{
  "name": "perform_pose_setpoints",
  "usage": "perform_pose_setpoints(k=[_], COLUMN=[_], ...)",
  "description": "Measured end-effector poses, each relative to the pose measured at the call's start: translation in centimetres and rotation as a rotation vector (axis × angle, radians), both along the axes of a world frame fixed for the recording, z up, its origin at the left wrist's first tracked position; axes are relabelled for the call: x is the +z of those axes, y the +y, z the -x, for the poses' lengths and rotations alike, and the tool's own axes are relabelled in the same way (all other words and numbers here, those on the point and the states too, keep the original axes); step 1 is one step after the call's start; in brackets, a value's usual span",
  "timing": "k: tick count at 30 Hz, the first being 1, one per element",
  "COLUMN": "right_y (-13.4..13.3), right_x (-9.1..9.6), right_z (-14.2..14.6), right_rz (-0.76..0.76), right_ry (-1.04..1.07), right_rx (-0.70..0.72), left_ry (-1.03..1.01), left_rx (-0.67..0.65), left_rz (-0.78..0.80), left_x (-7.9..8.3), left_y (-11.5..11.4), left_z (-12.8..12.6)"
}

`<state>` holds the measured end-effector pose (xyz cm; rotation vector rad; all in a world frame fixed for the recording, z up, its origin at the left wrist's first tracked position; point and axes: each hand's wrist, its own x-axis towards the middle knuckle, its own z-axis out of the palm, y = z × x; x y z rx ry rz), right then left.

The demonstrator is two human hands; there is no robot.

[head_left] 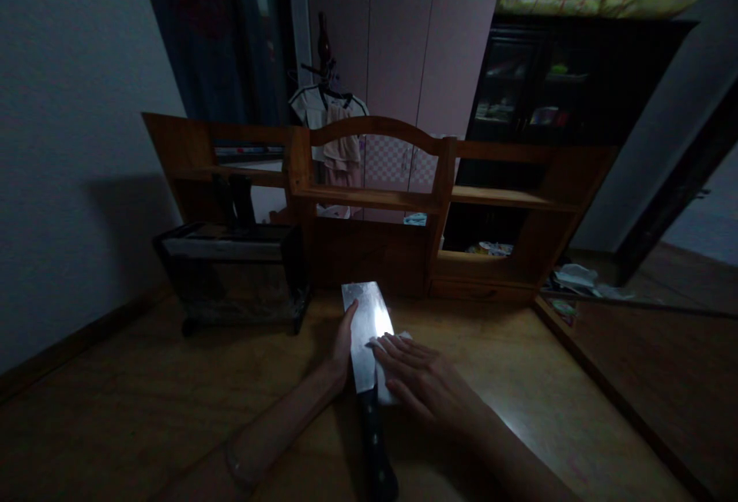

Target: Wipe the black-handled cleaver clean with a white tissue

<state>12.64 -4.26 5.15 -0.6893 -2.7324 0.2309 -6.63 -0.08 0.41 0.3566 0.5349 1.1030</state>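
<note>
A cleaver (364,333) with a broad shiny blade and a black handle lies flat on the wooden desk (173,402), blade pointing away from me. My left hand (341,352) rests against the blade's left edge, thumb up along the steel. My right hand (423,383) lies flat with fingers stretched out, pressing a white cloth or tissue (392,379) onto the right side of the blade. The room is dim and the handle end is hard to make out.
A dark rack with knife handles (231,264) stands at the back left of the desk. A wooden shelf unit (374,202) runs along the back edge. Beyond it are pink wardrobe doors, hanging clothes and a dark cabinet (547,87).
</note>
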Motion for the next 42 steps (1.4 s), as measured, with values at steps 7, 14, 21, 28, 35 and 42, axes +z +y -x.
perform_pose_setpoints(k=[7, 14, 21, 28, 35, 42], right_y=[-0.6, -0.9, -1.2, -1.0, -0.1, 0.5], right_x=[0.4, 0.2, 0.5, 0.8, 0.1, -0.3], right_z=[0.2, 0.4, 0.7, 0.5, -0.1, -0.3], right_rz=[0.027, 0.056, 0.063, 0.006, -0.027, -0.090], right_ry=[-0.003, -0.021, -0.010, -0.012, 0.013, 0.058], right_rx=[0.090, 0.109, 0.123, 0.086, -0.008, -0.041], left_ry=[0.108, 0.124, 0.117, 0.085, 0.073, 0.080], left_rx=[0.067, 0.087, 0.081, 0.076, 0.093, 0.078], left_rz=[-0.050, -0.022, 0.017, 0.013, 0.037, -0.027], left_x=[0.2, 0.6, 0.6, 0.6, 0.5, 0.6], left_y=[-0.1, -0.3, -0.2, -0.3, -0.4, -0.5], left_z=[-0.1, -0.3, -0.2, -0.2, -0.1, -0.1])
